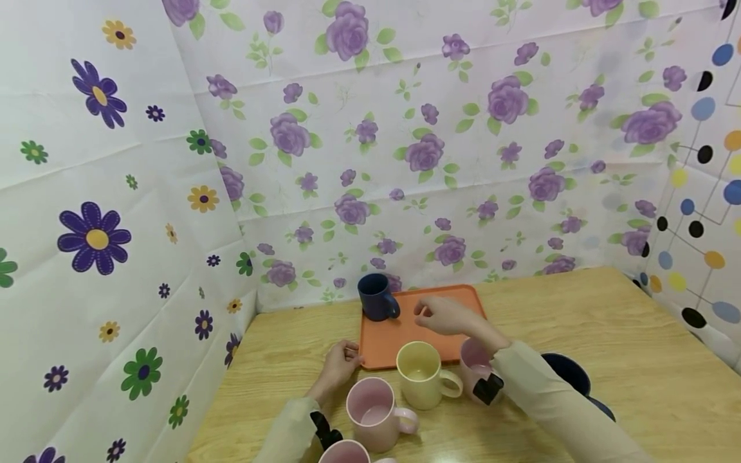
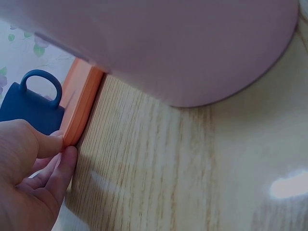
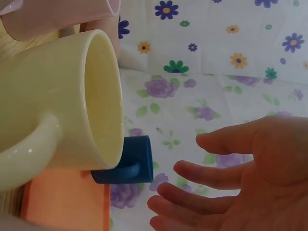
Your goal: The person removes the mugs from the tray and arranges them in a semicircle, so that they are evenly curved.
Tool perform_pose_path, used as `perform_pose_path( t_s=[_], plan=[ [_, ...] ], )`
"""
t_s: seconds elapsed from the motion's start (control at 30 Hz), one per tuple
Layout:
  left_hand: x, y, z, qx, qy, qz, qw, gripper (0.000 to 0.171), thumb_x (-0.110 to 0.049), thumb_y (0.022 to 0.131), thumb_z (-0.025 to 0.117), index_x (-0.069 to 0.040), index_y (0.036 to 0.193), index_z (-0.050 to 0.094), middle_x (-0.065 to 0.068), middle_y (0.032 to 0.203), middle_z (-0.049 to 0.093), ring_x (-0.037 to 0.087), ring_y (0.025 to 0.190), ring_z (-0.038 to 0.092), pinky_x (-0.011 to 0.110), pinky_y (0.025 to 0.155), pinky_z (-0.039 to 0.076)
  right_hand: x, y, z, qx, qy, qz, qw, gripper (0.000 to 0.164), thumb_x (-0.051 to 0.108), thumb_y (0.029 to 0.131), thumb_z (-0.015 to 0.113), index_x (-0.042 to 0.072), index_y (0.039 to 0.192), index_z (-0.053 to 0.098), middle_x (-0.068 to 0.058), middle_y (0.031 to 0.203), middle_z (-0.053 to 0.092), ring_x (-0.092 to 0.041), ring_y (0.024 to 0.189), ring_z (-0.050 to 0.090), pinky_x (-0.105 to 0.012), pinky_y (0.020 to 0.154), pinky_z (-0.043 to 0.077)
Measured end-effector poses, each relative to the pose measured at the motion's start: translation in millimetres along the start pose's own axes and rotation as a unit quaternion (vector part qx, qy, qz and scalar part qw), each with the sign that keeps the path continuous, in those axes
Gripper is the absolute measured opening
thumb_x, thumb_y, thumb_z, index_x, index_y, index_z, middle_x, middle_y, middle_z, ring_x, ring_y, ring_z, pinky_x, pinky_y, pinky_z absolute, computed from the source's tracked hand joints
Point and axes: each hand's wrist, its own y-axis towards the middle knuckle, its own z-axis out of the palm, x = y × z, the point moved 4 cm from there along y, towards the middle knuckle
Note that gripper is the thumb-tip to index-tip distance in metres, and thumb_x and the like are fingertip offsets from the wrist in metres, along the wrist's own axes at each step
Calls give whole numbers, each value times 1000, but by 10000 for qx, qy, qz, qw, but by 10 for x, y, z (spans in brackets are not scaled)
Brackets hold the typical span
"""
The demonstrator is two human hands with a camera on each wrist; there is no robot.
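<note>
An orange tray (image 1: 382, 344) lies on the wooden table, its back edge near the flowered cloth. My left hand (image 1: 340, 362) pinches the tray's near left corner; in the left wrist view the thumb (image 2: 50, 145) is on top of the rim and a finger below it. A navy blue mug (image 1: 375, 301) stands upright at the tray's back left, handle to the right. Over the middle of the tray hovers my right hand (image 1: 444, 316), empty, with fingers spread and loosely bent in the right wrist view. A cream yellow mug (image 1: 418, 384) stands just in front of the tray.
One pink mug (image 1: 373, 424) stands beside my left forearm, another pink mug (image 1: 347, 453) at the bottom edge. A third pink mug (image 1: 471, 363) is partly hidden by my right wrist. Right of that sleeve sits a dark blue mug (image 1: 573, 373). Patterned cloths (image 1: 359, 161) enclose the table.
</note>
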Motion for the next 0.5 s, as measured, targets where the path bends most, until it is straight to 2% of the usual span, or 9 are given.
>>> perform_pose_path(
  t_s=[0.27,0.33,0.4,0.5],
  plan=[
    [-10,-2,-20,98,24,8,9999,28,3,87,66,13,110,54,22,90,65,21,78,64,23,64,53,7,246,118,203,451,38,9988,28,24,98,55,7,120,60,-14,119,64,-30,107,62,-44,85,54],
    [-1,-5,-22,142,12,-34,9999,28,2,88,65,13,111,54,22,90,65,21,78,64,22,63,52,-9,304,147,243,552,81,9981,28,24,98,56,7,120,60,-13,120,63,-29,108,61,-43,85,53],
    [6,-8,-24,175,-11,-83,9998,28,2,89,64,13,112,53,22,91,66,21,78,64,22,63,51,-22,366,176,308,712,149,9969,29,23,97,55,7,122,59,-13,120,63,-23,100,62,-39,80,53],
    [5,-9,-24,213,-62,-74,9997,28,2,89,64,13,113,53,23,91,66,22,79,64,22,63,51,-28,464,209,390,1211,369,9912,32,20,98,52,3,126,55,-14,118,63,-16,74,54,-32,67,47]
  ],
)
